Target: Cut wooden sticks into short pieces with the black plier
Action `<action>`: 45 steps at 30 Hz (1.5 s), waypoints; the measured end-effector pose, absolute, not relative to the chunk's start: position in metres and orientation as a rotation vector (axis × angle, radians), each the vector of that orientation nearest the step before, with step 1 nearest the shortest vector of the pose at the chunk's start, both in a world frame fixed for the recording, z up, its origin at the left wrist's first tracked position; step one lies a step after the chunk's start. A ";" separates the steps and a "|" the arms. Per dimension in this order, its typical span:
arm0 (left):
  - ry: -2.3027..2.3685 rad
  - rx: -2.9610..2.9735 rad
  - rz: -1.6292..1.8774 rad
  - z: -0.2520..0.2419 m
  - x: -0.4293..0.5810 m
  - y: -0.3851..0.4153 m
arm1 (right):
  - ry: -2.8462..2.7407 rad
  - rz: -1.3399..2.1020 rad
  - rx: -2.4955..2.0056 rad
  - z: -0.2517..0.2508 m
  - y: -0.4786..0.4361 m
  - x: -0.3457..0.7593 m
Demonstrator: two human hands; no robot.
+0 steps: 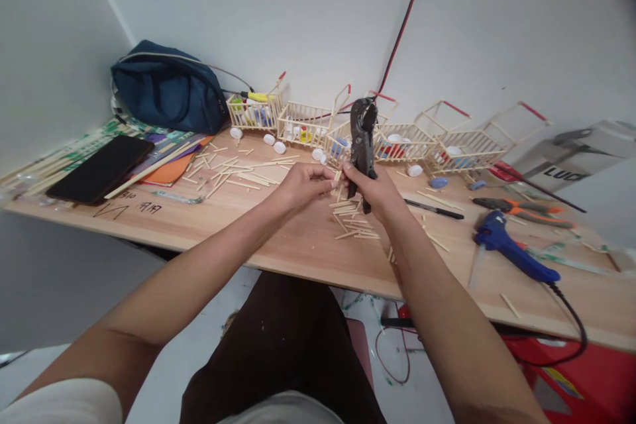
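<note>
A pale wood tabletop (278,245) stands against light grey walls (308,20). Nearest, below its front edge, are the person's dark trousers (278,344), and at lower right a red object (596,381) sits under the table. Both forearms reach over the surface and the hands meet near its middle. The left hand (309,182) pinches a short wooden stick (338,179) between thumb and fingers. The right hand (375,187) is closed around a black plier-like tool (362,139), held head up with its handles pointing down; its fingertips come close to the stick, but whether they touch it I cannot tell. Just below the hands lie cut stick pieces (362,234). To the right are a blue glue gun (519,253), a black pen (437,209) and orange-handled pliers (539,210). To the left, more loose sticks (233,172) lie scattered near orange sheets (171,165) and a dark smartphone (102,169). Farther back stands a row of miniature stick-built shopping carts (256,112) with red-tipped handles and white or blue disc wheels, small coloured items inside. A navy bag (171,89) rests at back left, and a red cable (407,23) runs up the wall.
</note>
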State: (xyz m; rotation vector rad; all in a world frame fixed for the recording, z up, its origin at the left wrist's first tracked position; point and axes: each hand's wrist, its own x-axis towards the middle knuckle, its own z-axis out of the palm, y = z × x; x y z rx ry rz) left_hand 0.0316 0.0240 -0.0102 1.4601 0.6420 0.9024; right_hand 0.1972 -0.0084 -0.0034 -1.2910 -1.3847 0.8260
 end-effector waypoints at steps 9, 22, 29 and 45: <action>0.658 1.573 0.915 -0.019 0.034 0.027 | -1.538 0.717 -1.367 -0.001 -0.010 0.199; 0.976 1.947 0.895 -0.022 0.029 0.033 | -1.495 0.660 -1.389 0.001 -0.009 0.201; 0.956 1.932 0.896 -0.022 0.028 0.032 | -1.513 0.622 -1.425 0.002 -0.009 0.200; 0.992 1.879 0.861 -0.022 0.029 0.037 | -1.533 0.624 -1.412 0.000 -0.010 0.200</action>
